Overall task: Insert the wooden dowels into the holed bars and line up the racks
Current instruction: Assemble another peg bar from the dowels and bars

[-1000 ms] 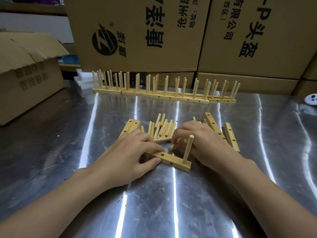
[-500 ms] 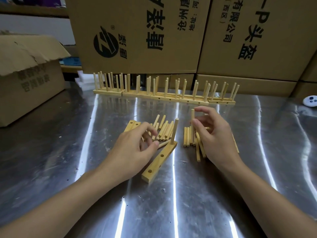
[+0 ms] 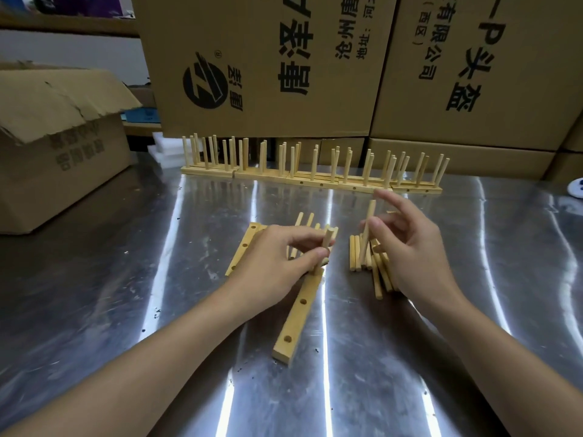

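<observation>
In the head view we are partway through filling one bar (image 3: pixel 299 313), which lies on the bench (image 3: pixel 142 326) slanting away from us between our arms. Our left hand (image 3: pixel 277 263) has its grip clamped on the upright dowel (image 3: pixel 326 242) at the bar's far end, thumb and fingers pinched round it, seemingly seating it. Two empty holes show nearer to us. Our right hand (image 3: pixel 410 250) has its grip closed on a second dowel (image 3: pixel 368 225), pinched and tilted above the loose dowels (image 3: pixel 356 253) lying just beside the bar, with the other fingers spread. We judge the next move is to bring this second dowel over the next open hole, square it upright and push while the left hand steadies the bar. A spare bar (image 3: pixel 244 247) lies beyond the left hand, and the finished racks (image 3: pixel 315 179) stand in a row at the back. The bench is scuffed, shiny steel with bright streaks. Printed cardboard boxes (image 3: pixel 268 58) wall the back, and an open box (image 3: pixel 56 146) sits at left.
</observation>
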{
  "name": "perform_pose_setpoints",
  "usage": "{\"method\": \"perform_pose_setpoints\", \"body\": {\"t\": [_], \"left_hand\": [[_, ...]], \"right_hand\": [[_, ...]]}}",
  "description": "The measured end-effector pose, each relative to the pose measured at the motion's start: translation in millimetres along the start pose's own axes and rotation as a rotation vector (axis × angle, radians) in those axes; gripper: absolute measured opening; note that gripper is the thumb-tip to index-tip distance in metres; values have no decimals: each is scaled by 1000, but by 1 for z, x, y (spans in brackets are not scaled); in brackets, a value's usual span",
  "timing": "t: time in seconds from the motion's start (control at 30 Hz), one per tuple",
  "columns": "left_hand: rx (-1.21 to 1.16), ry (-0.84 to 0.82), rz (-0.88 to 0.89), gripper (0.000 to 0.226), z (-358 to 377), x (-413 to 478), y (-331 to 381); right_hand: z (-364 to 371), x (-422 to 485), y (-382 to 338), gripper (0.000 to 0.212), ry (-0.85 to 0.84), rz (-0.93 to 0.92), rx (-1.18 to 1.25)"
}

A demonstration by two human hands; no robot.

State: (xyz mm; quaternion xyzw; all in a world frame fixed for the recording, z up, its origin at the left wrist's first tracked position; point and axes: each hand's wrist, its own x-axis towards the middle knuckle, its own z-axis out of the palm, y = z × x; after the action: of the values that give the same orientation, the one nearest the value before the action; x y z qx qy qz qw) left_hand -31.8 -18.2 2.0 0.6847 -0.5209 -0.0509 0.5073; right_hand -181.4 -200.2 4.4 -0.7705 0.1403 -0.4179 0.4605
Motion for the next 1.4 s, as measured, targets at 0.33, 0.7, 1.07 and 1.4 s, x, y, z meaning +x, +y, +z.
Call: {"method": "perform_pose_setpoints", "body": {"t": [0.33, 0.7, 1.07, 1.4], "left_hand": [[-10, 34, -35, 15, -26, -13, -3], [16, -123, -21, 17, -49, -14, 7], [46, -128, -14, 24, -51, -15, 9], [39, -145, -20, 19, -51, -14, 4]], "right_hand": [[4, 1, -23, 17, -94, 193, 361], [29, -18, -38, 27, -345, 225, 416], [31, -24, -35, 24, -380, 141, 198], [20, -20, -31, 14, -436, 7, -1]]}}
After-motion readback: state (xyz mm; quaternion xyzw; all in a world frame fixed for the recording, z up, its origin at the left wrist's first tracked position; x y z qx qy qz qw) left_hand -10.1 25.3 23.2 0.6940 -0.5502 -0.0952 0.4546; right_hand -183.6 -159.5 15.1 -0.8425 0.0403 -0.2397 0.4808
